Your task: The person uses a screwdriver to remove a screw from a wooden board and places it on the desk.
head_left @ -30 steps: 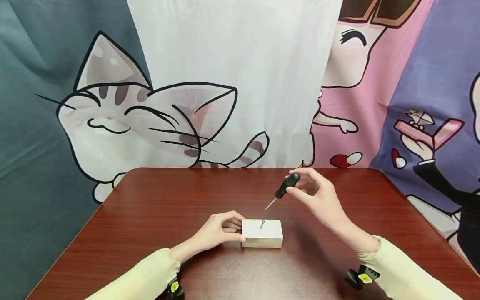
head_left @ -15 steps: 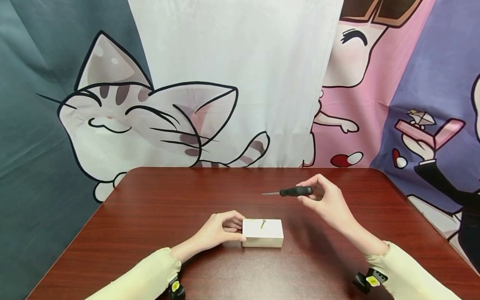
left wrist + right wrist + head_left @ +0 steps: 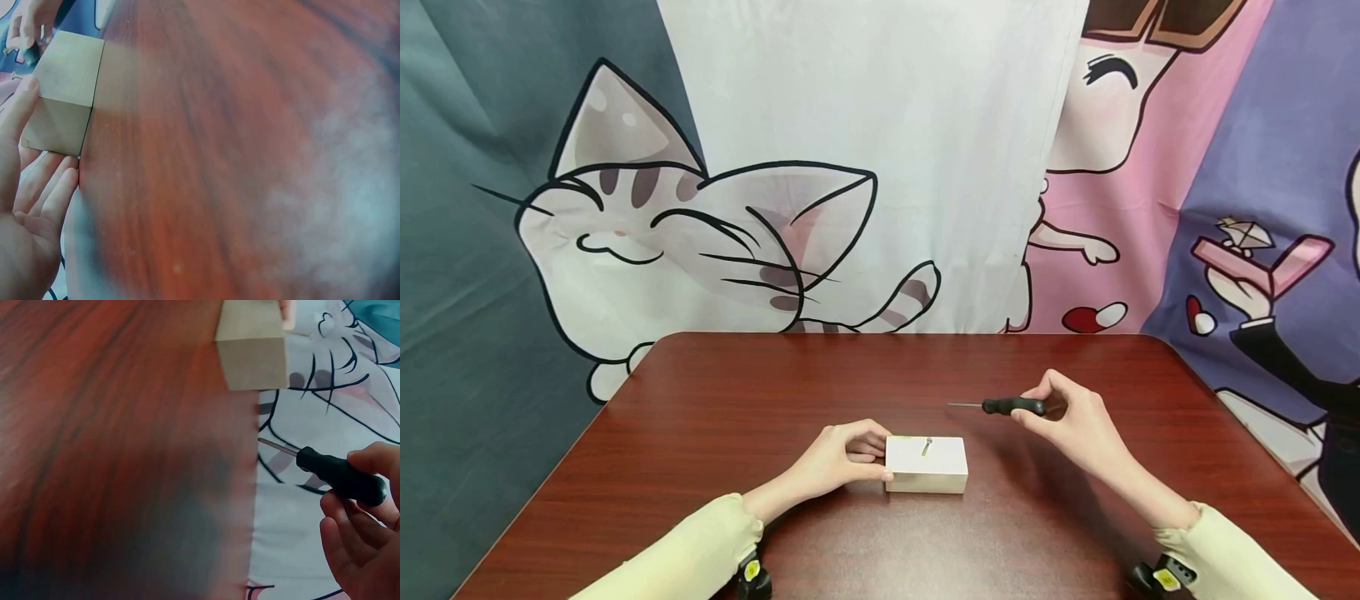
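A pale wooden block [image 3: 927,483] lies on the table in front of the person. From its top a small screw [image 3: 927,447] sticks up, leaning slightly. The left hand [image 3: 831,458] holds the block's left end, thumb at the front and fingers toward the back. To the block's right and above the table, the right hand [image 3: 1078,427] grips a screwdriver [image 3: 1011,406] by its black handle. Its thin shaft points left, nearly level, apart from the block. The right wrist view shows the screwdriver's handle [image 3: 340,476] between thumb and fingers.
The reddish-brown wooden table [image 3: 760,375] reaches back to a cloth backdrop [image 3: 880,167] printed with cartoon figures. A wrist camera [image 3: 752,575] is strapped at each sleeve.
The right hand has moved right and down toward the table, away from the block. The screwdriver has turned from pointing down at the screw to nearly level. The left hand and block stay put.
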Available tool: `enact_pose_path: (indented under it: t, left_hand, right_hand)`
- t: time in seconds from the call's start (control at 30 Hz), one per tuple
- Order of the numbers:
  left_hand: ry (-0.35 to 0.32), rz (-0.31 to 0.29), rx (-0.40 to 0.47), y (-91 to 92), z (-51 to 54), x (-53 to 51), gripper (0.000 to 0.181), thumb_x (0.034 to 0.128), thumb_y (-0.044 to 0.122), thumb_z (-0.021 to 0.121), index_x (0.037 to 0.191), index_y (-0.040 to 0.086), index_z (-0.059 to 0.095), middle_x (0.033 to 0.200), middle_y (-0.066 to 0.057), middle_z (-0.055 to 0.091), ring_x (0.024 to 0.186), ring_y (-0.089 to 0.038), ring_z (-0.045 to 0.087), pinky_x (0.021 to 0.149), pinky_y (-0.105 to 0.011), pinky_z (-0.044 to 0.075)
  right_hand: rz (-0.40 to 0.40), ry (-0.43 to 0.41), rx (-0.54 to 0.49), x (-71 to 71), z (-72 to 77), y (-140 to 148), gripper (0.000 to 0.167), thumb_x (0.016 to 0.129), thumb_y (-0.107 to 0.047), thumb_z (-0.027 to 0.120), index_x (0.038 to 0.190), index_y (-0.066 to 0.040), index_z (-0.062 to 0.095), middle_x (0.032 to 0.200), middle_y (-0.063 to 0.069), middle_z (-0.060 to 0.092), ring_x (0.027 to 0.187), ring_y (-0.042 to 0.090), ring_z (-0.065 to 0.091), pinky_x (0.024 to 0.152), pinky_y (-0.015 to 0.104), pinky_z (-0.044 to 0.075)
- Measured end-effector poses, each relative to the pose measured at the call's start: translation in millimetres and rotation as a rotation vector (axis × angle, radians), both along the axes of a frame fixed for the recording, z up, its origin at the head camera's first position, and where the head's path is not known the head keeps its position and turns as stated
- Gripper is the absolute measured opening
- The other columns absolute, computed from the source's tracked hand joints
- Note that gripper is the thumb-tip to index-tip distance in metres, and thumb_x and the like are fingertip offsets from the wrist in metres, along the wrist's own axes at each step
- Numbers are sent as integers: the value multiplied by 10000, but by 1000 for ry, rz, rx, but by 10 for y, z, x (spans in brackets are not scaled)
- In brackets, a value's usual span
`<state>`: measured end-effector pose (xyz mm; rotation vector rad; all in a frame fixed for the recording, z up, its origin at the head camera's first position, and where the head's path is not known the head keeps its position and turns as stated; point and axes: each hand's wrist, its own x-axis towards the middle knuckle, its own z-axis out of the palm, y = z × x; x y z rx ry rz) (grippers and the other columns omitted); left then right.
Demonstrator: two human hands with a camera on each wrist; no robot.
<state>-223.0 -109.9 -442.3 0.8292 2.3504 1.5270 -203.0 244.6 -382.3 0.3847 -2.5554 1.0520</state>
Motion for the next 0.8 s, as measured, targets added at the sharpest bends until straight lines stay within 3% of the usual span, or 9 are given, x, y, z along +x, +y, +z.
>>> enact_pose_path:
  t: [0.3,0.47,0.67,0.8]
  left_hand:
    - [-4,2,-2,-2,-8,-6,403,781,228,847,1137,164,669,1106,-64,727,1005,-146,701,919,-261,593]
    - [-6,4,0,2,-8,-1,402,780,221,848,1135,161,670,1106,-64,726,1008,-152,700,919,-266,594]
    - [-15,-1,4,7,-5,4,409,783,224,846,1144,161,665,1115,-62,725,1020,-151,695,930,-280,591]
    - [-17,3,4,7,0,8,409,782,229,847,1144,163,667,1113,-62,725,1019,-151,693,932,-277,590]
  right_hand:
    - [-18,-6,86,70,-140,154,323,800,-176,828,770,-179,506,848,-37,755,644,-16,616,551,198,484]
    - [-17,-80,115,120,-181,211,306,778,-176,835,812,-178,531,836,-18,730,630,-19,590,537,192,475]
    - [34,-201,192,159,-212,222,236,784,-247,835,938,-170,674,765,-91,674,663,-29,558,589,182,472]
    - [48,-271,243,177,-220,202,182,788,-276,827,909,-209,709,776,-117,688,690,-39,577,614,179,482]
